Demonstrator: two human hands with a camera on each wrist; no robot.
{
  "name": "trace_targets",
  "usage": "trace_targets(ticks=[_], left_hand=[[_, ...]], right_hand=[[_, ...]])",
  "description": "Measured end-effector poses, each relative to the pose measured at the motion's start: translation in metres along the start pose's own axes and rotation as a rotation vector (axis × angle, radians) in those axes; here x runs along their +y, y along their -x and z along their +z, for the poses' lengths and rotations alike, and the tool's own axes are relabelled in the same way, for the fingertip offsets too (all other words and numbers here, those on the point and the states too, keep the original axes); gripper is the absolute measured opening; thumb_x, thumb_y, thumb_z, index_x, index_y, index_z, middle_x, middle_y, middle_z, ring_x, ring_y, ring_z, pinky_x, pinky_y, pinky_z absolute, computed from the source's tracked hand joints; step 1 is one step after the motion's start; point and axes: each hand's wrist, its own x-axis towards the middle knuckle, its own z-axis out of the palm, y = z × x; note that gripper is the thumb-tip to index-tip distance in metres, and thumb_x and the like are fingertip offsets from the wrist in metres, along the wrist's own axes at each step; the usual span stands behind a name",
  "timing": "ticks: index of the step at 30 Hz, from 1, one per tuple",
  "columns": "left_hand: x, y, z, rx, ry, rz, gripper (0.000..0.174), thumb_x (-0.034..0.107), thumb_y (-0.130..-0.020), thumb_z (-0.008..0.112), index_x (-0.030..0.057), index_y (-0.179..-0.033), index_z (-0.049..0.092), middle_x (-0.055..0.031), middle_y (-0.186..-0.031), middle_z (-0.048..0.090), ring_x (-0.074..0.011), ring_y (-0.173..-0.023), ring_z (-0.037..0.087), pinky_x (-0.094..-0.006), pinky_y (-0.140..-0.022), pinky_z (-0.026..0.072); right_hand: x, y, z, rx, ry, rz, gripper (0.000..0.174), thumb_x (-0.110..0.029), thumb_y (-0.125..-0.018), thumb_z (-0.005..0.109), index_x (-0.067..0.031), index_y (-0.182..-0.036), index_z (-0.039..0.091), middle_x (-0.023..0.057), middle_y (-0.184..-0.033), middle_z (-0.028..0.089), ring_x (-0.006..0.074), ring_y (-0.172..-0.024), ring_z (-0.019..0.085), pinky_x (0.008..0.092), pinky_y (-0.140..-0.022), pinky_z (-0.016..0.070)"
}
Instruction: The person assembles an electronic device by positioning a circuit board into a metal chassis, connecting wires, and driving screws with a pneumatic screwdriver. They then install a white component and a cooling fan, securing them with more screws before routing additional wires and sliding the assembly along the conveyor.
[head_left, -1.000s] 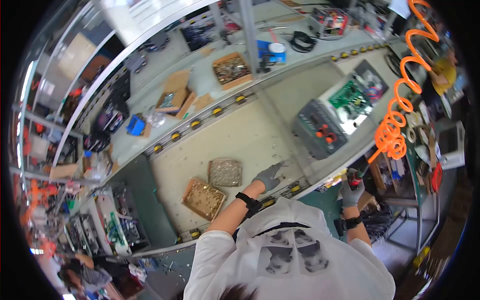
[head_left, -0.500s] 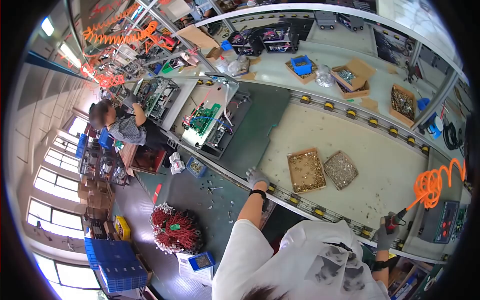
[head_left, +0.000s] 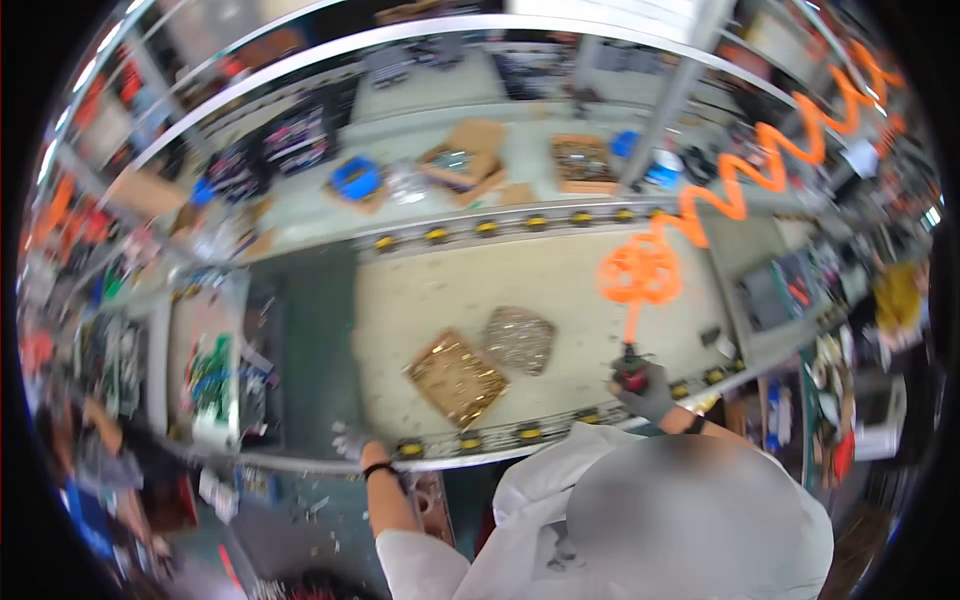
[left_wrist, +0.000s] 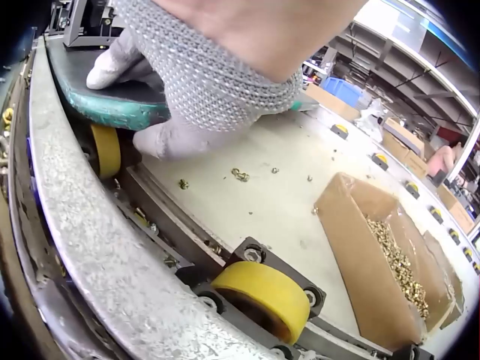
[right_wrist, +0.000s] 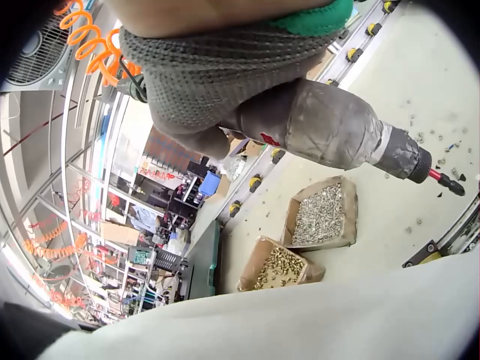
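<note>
My gloved left hand (head_left: 352,440) (left_wrist: 187,90) rests at the near corner of the dark green board (head_left: 310,350) (left_wrist: 127,109), its fingers spread over the top and its thumb beside the end edge. In my gloved right hand (head_left: 650,392) (right_wrist: 217,97) is a screwdriver (head_left: 630,370) with a taped grey body (right_wrist: 330,124) and red-and-black bit, gripped above the work surface. Between the hands stand two open cardboard boxes: one of brass-coloured screws (head_left: 458,380) (left_wrist: 397,262) (right_wrist: 277,270), one of silver pieces (head_left: 520,340) (right_wrist: 319,216).
Yellow rollers (head_left: 530,432) (left_wrist: 262,296) line both long edges of the pale surface (head_left: 420,285), where loose screws lie. An orange coiled hose (head_left: 640,270) runs from the screwdriver to the upper right. A unit with a green circuit board (head_left: 210,380) sits left; a person is beyond it.
My left hand has moved from the pale surface beside the front rail to the board's corner at the left. My right hand still holds the screwdriver. The head view has turned and is blurred.
</note>
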Motion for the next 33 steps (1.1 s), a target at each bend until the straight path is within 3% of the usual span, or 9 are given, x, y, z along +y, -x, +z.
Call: trace_targets(ticks=[1,3,8,12,14,16,22,27,33], left_hand=[[0.002,0.012,-0.011,0.019,-0.055,0.023,0.055,0.031,-0.09,0.045,0.0054,-0.134,0.025,-0.0205,-0.112,0.048,-0.0319,-0.1,0.056,-0.0373,-0.078,0.0502],[-0.006,0.007,-0.008,-0.065,-0.042,0.088,0.06,0.027,-0.089,0.048,0.0075,-0.139,0.019,-0.0224,-0.115,0.047,-0.0334,-0.1,0.057,-0.0386,-0.079,0.0513],[-0.013,0.002,0.001,-0.156,0.055,0.133,0.07,0.018,-0.086,0.054,0.006,-0.141,0.012,-0.027,-0.128,0.042,-0.0335,-0.107,0.057,-0.0379,-0.083,0.0532],[-0.001,0.046,-0.032,-0.189,-0.026,0.216,0.093,0.034,-0.075,0.065,-0.0041,-0.14,0.01,-0.0283,-0.122,0.048,-0.0331,-0.1,0.06,-0.0355,-0.081,0.0518],[0.001,0.059,-0.032,-0.181,-0.049,0.261,0.094,0.036,-0.074,0.065,-0.0046,-0.14,0.011,-0.0284,-0.121,0.048,-0.0335,-0.1,0.06,-0.0359,-0.083,0.0512],[0.004,0.074,-0.03,-0.169,-0.072,0.303,0.094,0.037,-0.074,0.064,-0.0052,-0.139,0.012,-0.0285,-0.121,0.048,-0.034,-0.101,0.059,-0.0364,-0.084,0.0506],[0.012,0.121,-0.021,-0.185,-0.047,0.463,0.096,0.042,-0.071,0.064,-0.0059,-0.139,0.016,-0.0285,-0.118,0.051,-0.0349,-0.107,0.055,-0.0359,-0.09,0.0461],[0.027,0.173,-0.01,-0.09,-0.034,0.59,0.088,0.041,-0.068,0.06,-0.0087,-0.134,0.028,-0.0253,-0.092,0.064,-0.0369,-0.086,0.063,-0.0402,-0.077,0.0508],[0.052,0.232,0.001,-0.296,-0.037,0.766,0.081,0.035,-0.065,0.059,-0.0084,-0.13,0.036,-0.0249,-0.106,0.06,-0.0373,-0.097,0.06,-0.0389,-0.084,0.0474]], right_hand=[[-0.016,0.004,-0.002,0.031,0.175,-0.005,0.033,-0.018,-0.072,0.074,-0.0049,-0.099,0.061,0.0025,-0.077,0.062,0.0092,-0.07,0.055,0.0264,-0.068,0.048],[-0.02,0.009,0.0,0.06,0.063,-0.063,0.035,-0.021,-0.072,0.075,-0.0052,-0.101,0.061,0.0047,-0.079,0.063,0.0099,-0.071,0.058,0.0265,-0.071,0.0487],[-0.013,0.016,0.003,0.127,-0.007,0.105,0.033,-0.026,-0.073,0.074,-0.0048,-0.095,0.061,0.0056,-0.076,0.062,0.0118,-0.068,0.057,0.0279,-0.068,0.0482],[-0.008,0.019,0.0,0.179,0.063,0.062,0.032,-0.029,-0.073,0.073,-0.0041,-0.088,0.061,0.0069,-0.073,0.061,0.0134,-0.064,0.054,0.0289,-0.064,0.0473],[-0.006,0.019,-0.002,0.186,0.034,0.089,0.033,-0.03,-0.073,0.073,-0.0042,-0.09,0.061,0.007,-0.072,0.061,0.0144,-0.063,0.053,0.0294,-0.064,0.0469],[-0.007,0.018,-0.006,0.122,0.101,0.142,0.037,-0.027,-0.074,0.074,-0.0051,-0.101,0.061,0.0057,-0.084,0.064,0.0104,-0.075,0.056,0.0284,-0.075,0.0475],[-0.004,0.018,-0.008,0.183,0.116,0.091,0.035,-0.033,-0.073,0.071,-0.006,-0.091,0.059,0.0108,-0.071,0.059,0.0218,-0.062,0.055,0.0319,-0.062,0.0461],[0.001,0.018,-0.013,0.173,0.086,0.127,0.034,-0.034,-0.072,0.07,-0.0065,-0.09,0.059,0.0119,-0.069,0.058,0.0238,-0.062,0.056,0.0334,-0.061,0.0454],[0.009,0.018,-0.028,0.16,0.094,0.111,0.036,-0.035,-0.072,0.07,-0.0064,-0.091,0.058,0.0127,-0.07,0.058,0.0245,-0.063,0.056,0.034,-0.063,0.0454]])
